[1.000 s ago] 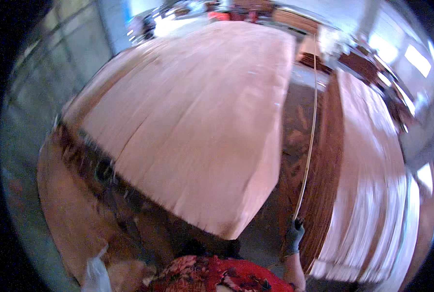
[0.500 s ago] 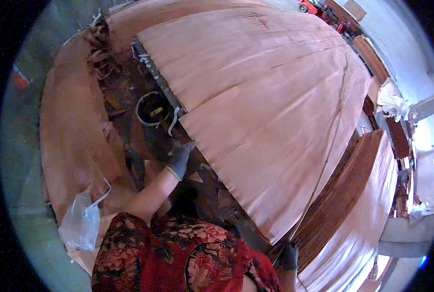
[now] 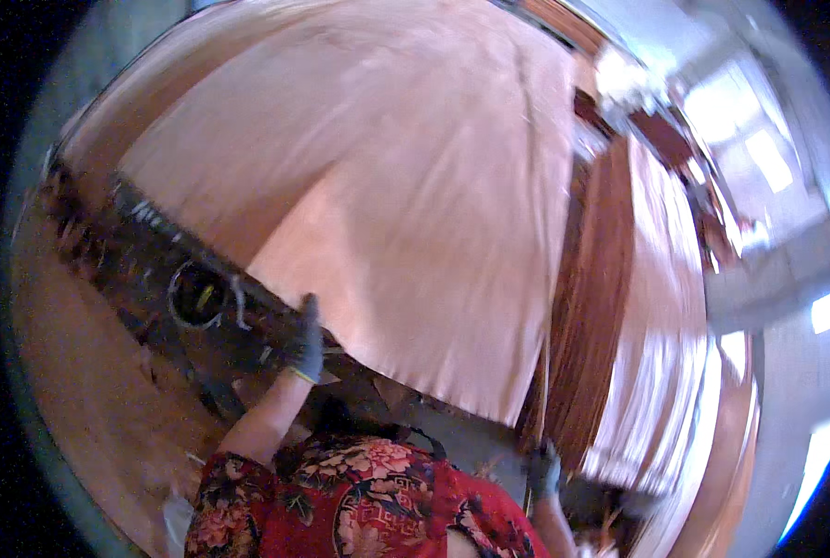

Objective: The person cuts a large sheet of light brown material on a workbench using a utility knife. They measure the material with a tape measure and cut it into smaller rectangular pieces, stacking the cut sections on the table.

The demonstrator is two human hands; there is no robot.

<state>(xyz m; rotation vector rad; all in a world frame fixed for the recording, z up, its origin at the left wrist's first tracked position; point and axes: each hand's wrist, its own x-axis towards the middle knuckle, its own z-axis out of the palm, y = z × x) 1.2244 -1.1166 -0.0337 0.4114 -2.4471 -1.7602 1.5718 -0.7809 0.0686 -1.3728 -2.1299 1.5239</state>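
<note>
Just left of the left hand sits a round bucket (image 3: 200, 294) with a pale rim. The gloved left hand (image 3: 309, 346) is at the near edge of a wide, thin wood sheet (image 3: 424, 232); whether it pinches that edge I cannot tell. The sheet spreads out ahead of both hands. The gloved right hand (image 3: 544, 467) grasps a long stick (image 3: 546, 372), which runs forward from it beside the sheet's right edge. Right of that hand lies a brown stack (image 3: 593, 307).
</note>
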